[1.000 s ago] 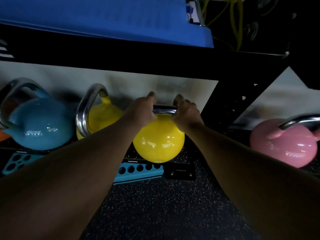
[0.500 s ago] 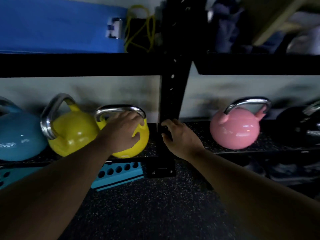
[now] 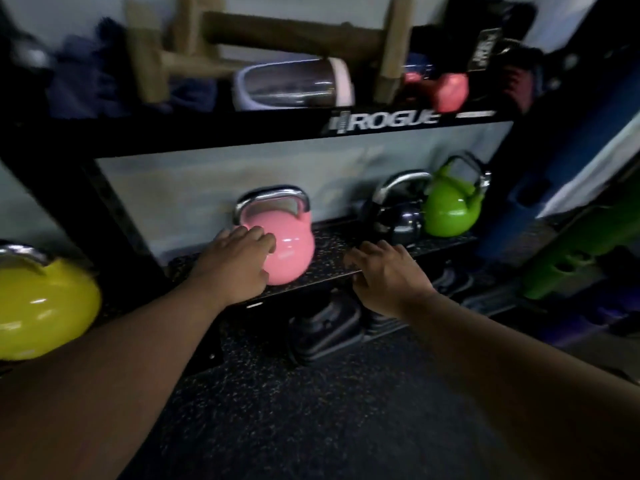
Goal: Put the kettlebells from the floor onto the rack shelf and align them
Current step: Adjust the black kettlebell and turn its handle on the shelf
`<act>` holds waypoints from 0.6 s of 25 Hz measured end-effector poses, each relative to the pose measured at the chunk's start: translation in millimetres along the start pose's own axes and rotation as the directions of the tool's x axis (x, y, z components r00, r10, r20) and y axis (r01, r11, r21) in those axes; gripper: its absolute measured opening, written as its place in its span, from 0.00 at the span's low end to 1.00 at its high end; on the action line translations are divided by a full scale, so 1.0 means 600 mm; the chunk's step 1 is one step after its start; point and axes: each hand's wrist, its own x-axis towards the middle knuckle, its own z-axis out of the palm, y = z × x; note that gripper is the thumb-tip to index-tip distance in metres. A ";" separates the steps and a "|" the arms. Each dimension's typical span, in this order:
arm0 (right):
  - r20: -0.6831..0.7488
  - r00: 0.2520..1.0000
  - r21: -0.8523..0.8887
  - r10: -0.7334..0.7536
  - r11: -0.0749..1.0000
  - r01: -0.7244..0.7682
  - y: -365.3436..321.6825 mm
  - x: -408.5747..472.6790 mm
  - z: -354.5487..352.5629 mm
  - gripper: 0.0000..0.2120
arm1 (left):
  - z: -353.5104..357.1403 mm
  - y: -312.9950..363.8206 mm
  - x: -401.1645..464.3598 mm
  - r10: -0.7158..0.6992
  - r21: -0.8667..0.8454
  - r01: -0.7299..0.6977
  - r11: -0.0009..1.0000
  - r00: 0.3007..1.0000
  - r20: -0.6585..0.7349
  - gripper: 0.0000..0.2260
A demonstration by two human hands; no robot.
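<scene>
A pink kettlebell point(image 3: 289, 244) with a chrome handle stands upright on the low rack shelf point(image 3: 332, 252). My left hand point(image 3: 235, 263) lies against its left front side, fingers relaxed and touching the ball. My right hand point(image 3: 388, 273) hovers over the shelf's front edge to the right of it, fingers spread, holding nothing. Farther right on the same shelf stand a black kettlebell point(image 3: 398, 216) and a green kettlebell point(image 3: 450, 207). A yellow kettlebell point(image 3: 41, 306) sits on the neighbouring shelf at the far left.
A black rack upright point(image 3: 114, 216) separates the two shelf bays. The upper shelf point(image 3: 242, 129) carries wooden parts, a clear bottle and dark cloth. Black objects point(image 3: 325, 327) lie under the shelf on the speckled floor point(image 3: 311, 410). Green equipment point(image 3: 581, 258) stands at right.
The view swung right from the yellow kettlebells to the pink one. My left hand left the yellow kettlebell and now touches the pink one; my right hand moved along the shelf edge.
</scene>
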 end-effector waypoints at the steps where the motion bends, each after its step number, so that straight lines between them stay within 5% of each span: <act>1: 0.009 1.000 -0.020 0.024 1.000 -0.023 0.042 -0.013 -0.002 0.18 | -0.003 0.037 0.024 0.002 0.001 -0.002 1.000 1.000 -0.007 0.20; 7: 0.012 0.993 -0.031 0.115 0.993 -0.115 0.216 -0.004 0.008 0.20 | 0.010 0.168 0.162 0.028 0.053 -0.028 0.998 1.000 -0.005 0.17; 15: -0.043 0.994 -0.097 0.097 0.990 -0.100 0.400 0.198 0.060 0.15 | 0.057 0.232 0.427 0.050 0.040 -0.049 0.998 0.998 -0.026 0.19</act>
